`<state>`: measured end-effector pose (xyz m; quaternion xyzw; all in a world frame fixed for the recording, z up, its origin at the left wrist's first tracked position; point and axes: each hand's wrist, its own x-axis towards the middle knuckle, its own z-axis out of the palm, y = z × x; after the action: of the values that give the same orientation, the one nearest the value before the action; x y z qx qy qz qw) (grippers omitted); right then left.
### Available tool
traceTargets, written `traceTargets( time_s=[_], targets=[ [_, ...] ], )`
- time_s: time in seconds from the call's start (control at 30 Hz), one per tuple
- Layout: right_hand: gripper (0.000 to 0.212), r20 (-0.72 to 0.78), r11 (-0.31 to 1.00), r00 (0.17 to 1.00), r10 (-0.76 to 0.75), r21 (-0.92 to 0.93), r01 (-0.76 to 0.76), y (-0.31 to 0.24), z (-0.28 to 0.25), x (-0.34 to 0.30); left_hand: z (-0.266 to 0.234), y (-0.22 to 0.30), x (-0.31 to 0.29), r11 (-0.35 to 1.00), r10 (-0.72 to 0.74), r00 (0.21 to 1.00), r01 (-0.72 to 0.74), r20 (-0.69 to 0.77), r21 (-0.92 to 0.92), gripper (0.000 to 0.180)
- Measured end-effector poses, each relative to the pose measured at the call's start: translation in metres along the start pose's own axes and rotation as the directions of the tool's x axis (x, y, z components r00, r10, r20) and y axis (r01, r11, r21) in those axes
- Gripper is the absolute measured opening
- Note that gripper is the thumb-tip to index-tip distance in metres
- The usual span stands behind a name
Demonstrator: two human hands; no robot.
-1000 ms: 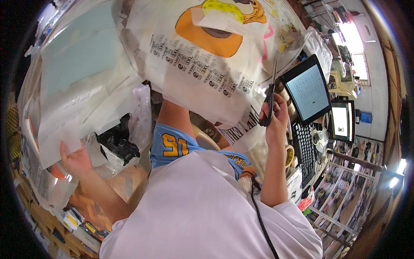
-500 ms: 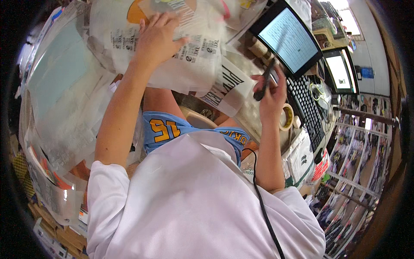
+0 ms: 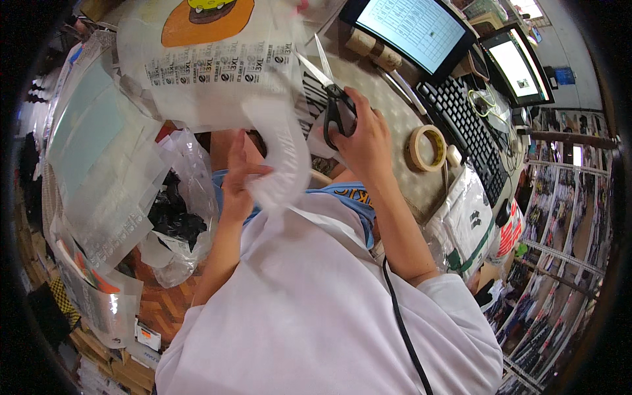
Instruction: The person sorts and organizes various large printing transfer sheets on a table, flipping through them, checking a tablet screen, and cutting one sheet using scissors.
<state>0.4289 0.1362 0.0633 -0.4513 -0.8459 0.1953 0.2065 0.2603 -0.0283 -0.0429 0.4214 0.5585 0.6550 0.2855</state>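
My right hand (image 3: pixel 365 141) grips a pair of scissors (image 3: pixel 332 99) by its black handles; the blades are spread and point up and left, beside the film's right edge. A translucent printed film sheet (image 3: pixel 217 99) hangs over the far edge of my lap, with rows of small black labels and an orange and yellow picture. Its near right part curls toward me as a white strip (image 3: pixel 289 158), blurred by motion. At the strip's lower end is my left hand (image 3: pixel 240 184), its fingers closed on the film as far as the blur shows.
Rightward lie a roll of tape (image 3: pixel 426 148), a black keyboard (image 3: pixel 461 131), a tilted screen (image 3: pixel 411 29) and a second monitor (image 3: pixel 517 66). A plastic-wrapped white package (image 3: pixel 464 217) sits below them. Stacked film sheets (image 3: pixel 99 145) and a clear bag with black contents (image 3: pixel 174 217) are at the left.
My left hand has come down from the top of the film toward my lap, with a strip of film swinging. The scissors have moved left to the film and their blades have opened.
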Motion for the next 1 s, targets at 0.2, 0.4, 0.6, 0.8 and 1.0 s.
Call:
traceTargets(
  time_s=[0.2,0.4,0.6,0.8,1.0],
  targets=[
    [0.064,-0.029,1.0,0.999,0.021,-0.006,-0.021,0.007,-0.001,-0.01,0.021,-0.019,0.024,0.988,-0.112,0.911,0.057,0.397,0.147,0.024],
    [0.065,-0.101,0.917,0.978,0.184,0.376,-0.134,0.026,-0.036,-0.04,0.064,0.045,0.01,0.933,-0.287,0.883,0.346,0.372,-0.1,0.016],
    [0.05,-0.605,0.971,0.775,0.18,0.236,-0.041,0.083,-0.136,-0.039,0.16,0.101,0.09,0.981,0.103,0.893,-0.165,0.438,0.106,0.019],
    [0.044,-0.785,0.937,0.62,-0.01,-0.225,-0.269,0.198,-0.221,0.003,0.271,0.136,0.161,0.609,0.673,0.653,-0.756,0.348,0.241,0.025],
    [0.051,-0.623,0.716,0.775,0.106,-0.493,-0.494,0.327,-0.238,-0.014,0.31,0.051,0.11,0.517,0.37,0.681,-0.716,0.632,0.469,0.047]
  ],
)
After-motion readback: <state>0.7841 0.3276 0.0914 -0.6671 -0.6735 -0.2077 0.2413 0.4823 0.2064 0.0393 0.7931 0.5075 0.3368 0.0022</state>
